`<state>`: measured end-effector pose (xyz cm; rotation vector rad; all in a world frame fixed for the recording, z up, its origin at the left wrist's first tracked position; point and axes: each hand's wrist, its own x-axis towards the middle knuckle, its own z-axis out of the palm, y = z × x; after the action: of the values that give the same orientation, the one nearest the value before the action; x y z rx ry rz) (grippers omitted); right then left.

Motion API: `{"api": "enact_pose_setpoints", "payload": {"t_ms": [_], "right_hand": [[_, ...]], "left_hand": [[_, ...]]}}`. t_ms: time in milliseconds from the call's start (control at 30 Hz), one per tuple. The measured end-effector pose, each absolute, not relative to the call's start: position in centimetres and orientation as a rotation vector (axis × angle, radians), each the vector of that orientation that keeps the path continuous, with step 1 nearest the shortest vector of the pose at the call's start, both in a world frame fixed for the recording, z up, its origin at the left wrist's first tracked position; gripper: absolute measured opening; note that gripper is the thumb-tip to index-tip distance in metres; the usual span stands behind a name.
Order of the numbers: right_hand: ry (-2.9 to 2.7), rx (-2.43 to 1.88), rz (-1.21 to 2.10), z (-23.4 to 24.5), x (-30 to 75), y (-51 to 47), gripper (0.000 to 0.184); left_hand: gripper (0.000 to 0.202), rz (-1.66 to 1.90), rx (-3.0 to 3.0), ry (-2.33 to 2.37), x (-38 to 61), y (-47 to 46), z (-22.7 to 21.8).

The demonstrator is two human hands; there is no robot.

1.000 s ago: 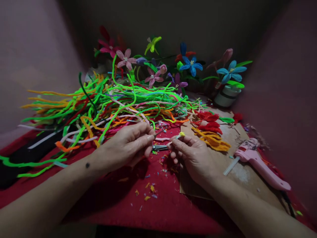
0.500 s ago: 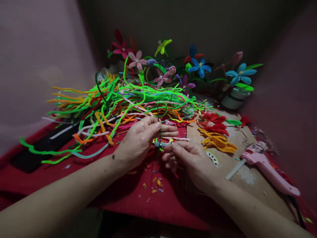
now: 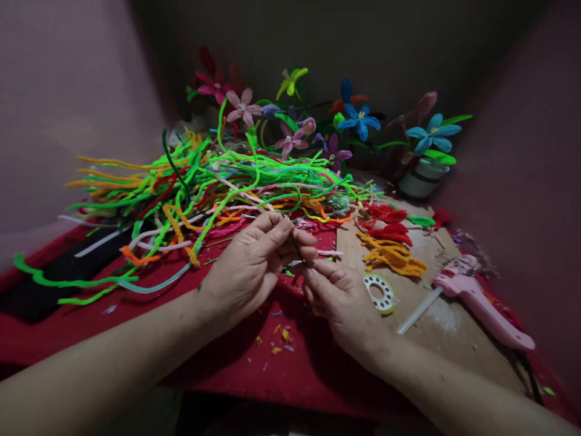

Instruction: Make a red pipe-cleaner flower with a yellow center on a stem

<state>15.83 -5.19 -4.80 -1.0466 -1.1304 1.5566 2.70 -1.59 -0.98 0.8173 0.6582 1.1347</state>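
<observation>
Between my hands runs a thin dark pipe cleaner [image 3: 297,247], held slantwise above the red cloth. My left hand [image 3: 254,260] pinches its upper part between thumb and index finger, with the other fingers curled behind. Lower down, the thumb and fingertips of my right hand [image 3: 338,297] close on the same strand. Its lower end is hidden by the right hand. Beneath the fingers, a few small bits and a pale pink strand [image 3: 330,253] show on the cloth, partly covered.
A heap of coloured pipe cleaners [image 3: 218,175] spreads behind my hands. Fuzzy flowers [image 3: 361,121] stand at the back. On the brown board [image 3: 454,357] lie orange loops [image 3: 393,254], red bundles [image 3: 385,221], a holed disc [image 3: 385,303] and a pink glue gun [image 3: 485,309].
My right hand has come up to my left and now grips the dark strand, which tilts instead of hanging straight down. The view has shifted slightly to the right.
</observation>
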Motion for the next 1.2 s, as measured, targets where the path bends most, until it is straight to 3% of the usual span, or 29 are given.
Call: {"api": "enact_pose_setpoints", "payload": {"t_ms": [167, 467, 733, 900, 1200], "right_hand": [[-1.249, -1.085, 1.422, -4.8, 15.3, -5.9, 0.023], [-0.889, -1.040, 1.693, -5.0, 15.4, -5.3, 0.021], [-1.037, -1.002, 1.461, -5.4, 16.0, -5.4, 0.016], [-1.262, -1.005, 1.141, -5.0, 16.4, -5.4, 0.013], [-1.587, -0.969, 0.699, -5.1, 17.4, -6.3, 0.021]], "left_hand": [[0.014, 1.093, 0.653, 0.554, 3.0, -2.0, -1.1], [0.014, 1.176, 0.675, 0.555, 3.5, -2.1, -1.4], [0.021, 1.178, 0.511, 0.398, 4.5, -2.0, -0.4], [0.023, 1.229, 0.445, 0.359, 4.8, -2.4, 0.2], [0.023, 1.137, 0.426, 0.393, 4.5, -2.6, 0.2]]}}
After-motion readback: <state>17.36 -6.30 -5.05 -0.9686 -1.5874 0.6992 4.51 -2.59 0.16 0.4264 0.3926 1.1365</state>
